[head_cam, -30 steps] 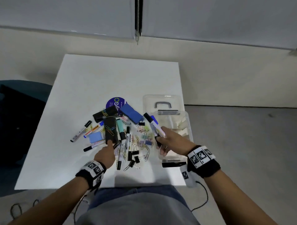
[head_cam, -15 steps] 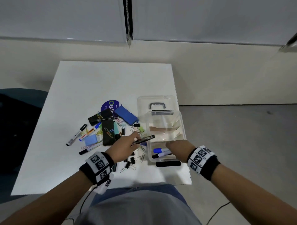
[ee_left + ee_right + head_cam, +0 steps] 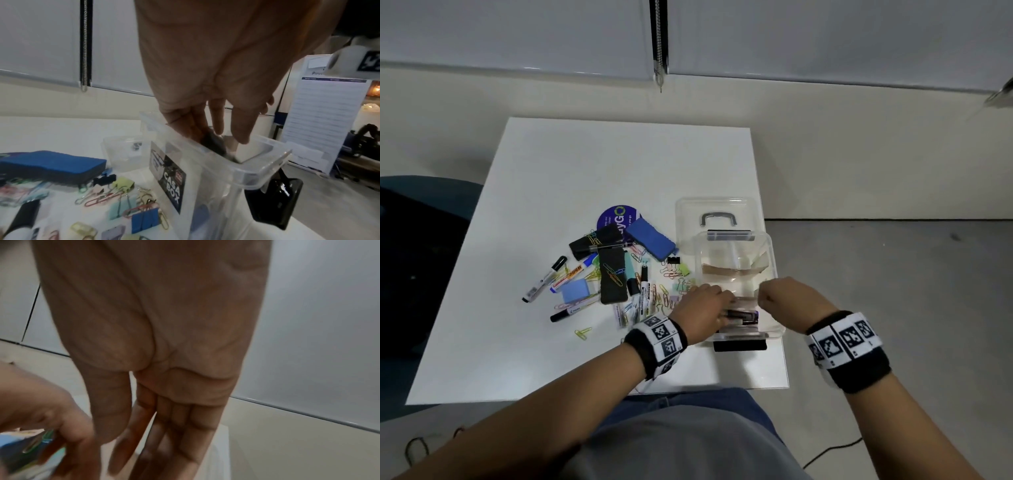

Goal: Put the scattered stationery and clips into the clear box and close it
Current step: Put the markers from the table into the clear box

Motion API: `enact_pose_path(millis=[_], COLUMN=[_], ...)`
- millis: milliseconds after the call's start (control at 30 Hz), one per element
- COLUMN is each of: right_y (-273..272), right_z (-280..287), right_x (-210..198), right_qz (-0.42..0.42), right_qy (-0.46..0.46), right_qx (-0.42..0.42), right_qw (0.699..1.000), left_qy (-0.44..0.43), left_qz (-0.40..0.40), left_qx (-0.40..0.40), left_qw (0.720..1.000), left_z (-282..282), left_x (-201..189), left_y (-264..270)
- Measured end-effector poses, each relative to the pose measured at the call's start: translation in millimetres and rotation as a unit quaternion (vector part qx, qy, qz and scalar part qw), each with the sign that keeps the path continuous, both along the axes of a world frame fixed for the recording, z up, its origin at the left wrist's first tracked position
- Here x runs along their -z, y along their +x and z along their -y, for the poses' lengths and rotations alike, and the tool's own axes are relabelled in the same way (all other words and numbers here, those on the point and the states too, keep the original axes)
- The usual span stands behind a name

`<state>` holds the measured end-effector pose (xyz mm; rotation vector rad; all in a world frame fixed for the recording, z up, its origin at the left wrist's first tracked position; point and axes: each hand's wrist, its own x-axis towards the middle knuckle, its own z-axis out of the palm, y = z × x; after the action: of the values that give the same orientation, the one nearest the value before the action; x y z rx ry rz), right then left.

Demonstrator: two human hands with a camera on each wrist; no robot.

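Over clear box [image 3: 770, 246]: left hand [image 3: 702, 308] fingers [image 3: 240, 129] straight, touching dark marker [image 3: 213, 144]; right hand [image 3: 787, 298] fingers relaxed, empty.

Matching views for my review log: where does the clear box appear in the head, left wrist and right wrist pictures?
Head: clear box at the table's right edge, both hands over its near end.
Left wrist: lower centre, left hand reaching in over its rim.
Right wrist: not clearly visible; blurred.
Shared landmark: the left hand, in all three.

A white desk [image 3: 592, 164] is carrying a clear box [image 3: 770, 270], its lid [image 3: 690, 212] lying behind it, beside scattered markers [image 3: 544, 279], erasers [image 3: 650, 238] and paper clips [image 3: 583, 333].
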<state>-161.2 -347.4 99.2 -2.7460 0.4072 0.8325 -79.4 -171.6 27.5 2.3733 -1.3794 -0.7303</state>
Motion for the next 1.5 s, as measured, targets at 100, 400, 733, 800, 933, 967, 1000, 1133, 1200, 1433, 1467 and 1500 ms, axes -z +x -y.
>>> enact_pose_path(millis=[100, 400, 733, 800, 933, 967, 1000, 1133, 1200, 1433, 1467, 1500], right_y=[13.3, 36.3, 64.6, 86.2, 113.8, 116.9, 119.5, 125.5, 128.0, 128.8, 130.6, 132.4], right_z=[-30.6, -64.2, -161.6, -177.2, -184.9, -185.4, -186.6, -192.7, -196.3, -193.2, -191.7, -189.9], right_x=[-5.1, 17.0, 65.0, 86.0, 128.1, 135.1, 140.6, 153.1, 153.6, 154.6, 155.2, 155.1], right_qz=[0.085, 0.079, -0.03, -0.02, -0.006, -0.006, -0.008, -0.015, -0.02, -0.03, -0.035, -0.039], right_qy=[0.044, 0.163, 0.205, 0.176, 0.163, 0.155, 0.149, 0.116, 0.106, 0.153, 0.161, 0.167], right_qx=[0.025, 0.076, -0.031, 0.035, 0.186, 0.206, 0.222, 0.232, 0.229, 0.275, 0.282, 0.287], right_qw=[0.995, 0.981, 0.978, 0.983, 0.969, 0.966, 0.963, 0.966, 0.967, 0.949, 0.945, 0.942], left_qy=[-0.077, 0.097, 0.26, 0.258, 0.232, 0.232, 0.236, 0.243, 0.244, 0.229, 0.239, 0.249], left_qz=[-0.041, -0.063, -0.062, -0.072, -0.096, -0.106, -0.115, -0.119, -0.121, -0.274, -0.272, -0.259], left_qx=[-0.078, -0.229, -0.353, -0.369, -0.394, -0.391, -0.386, -0.352, -0.334, -0.297, -0.262, -0.226], left_qw=[0.993, 0.967, 0.897, 0.89, 0.884, 0.884, 0.884, 0.896, 0.902, 0.886, 0.895, 0.906], left_z=[-20.7, -133.6, -127.0, -123.2, -126.9, -128.8, -131.1, -140.1, -144.5, -171.5, -180.0, -188.5], left_x=[-0.6, 41.4, 83.0, 84.8, 83.5, 82.6, 82.4, 83.2, 83.8, 65.7, 60.7, 54.2], left_y=[14.3, 66.0, 55.2, 54.2, 54.4, 55.0, 55.6, 59.0, 61.8, 79.3, 83.6, 88.2])
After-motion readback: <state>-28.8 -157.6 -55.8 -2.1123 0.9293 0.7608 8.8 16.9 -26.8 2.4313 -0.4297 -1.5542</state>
